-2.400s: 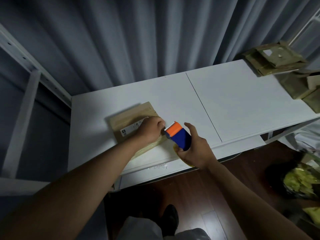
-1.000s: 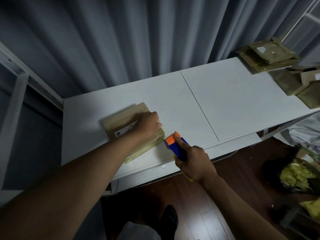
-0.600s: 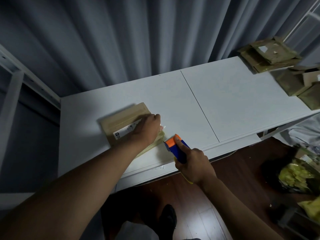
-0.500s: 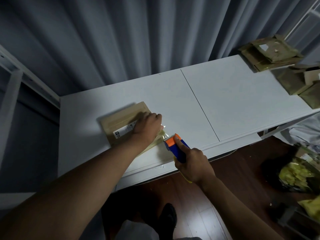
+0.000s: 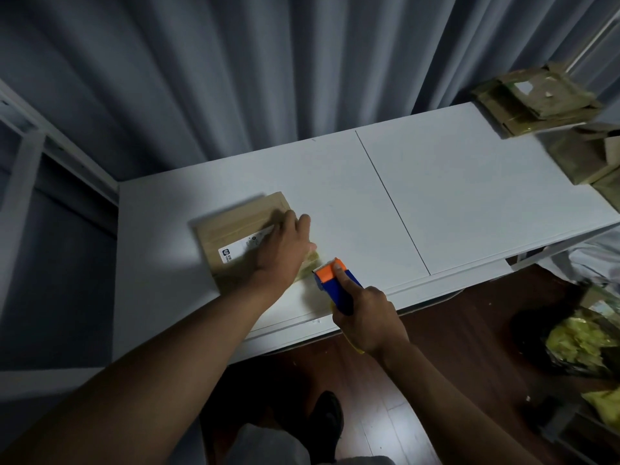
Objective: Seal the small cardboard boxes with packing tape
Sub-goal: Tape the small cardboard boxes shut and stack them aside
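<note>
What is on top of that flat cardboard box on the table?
A left hand presses on the cardboard box, beside a white label. The hand covers whatever lies beneath it.

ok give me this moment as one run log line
left hand flat on cardboard box | right hand grips tape dispenser at box's near-right corner | box on white table

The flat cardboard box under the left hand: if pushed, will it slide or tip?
The cardboard box is flat and low, so it probably slides, not tips. The white table looks smooth, so it may slip easily. The left hand pressing it suggests lightness.
</note>
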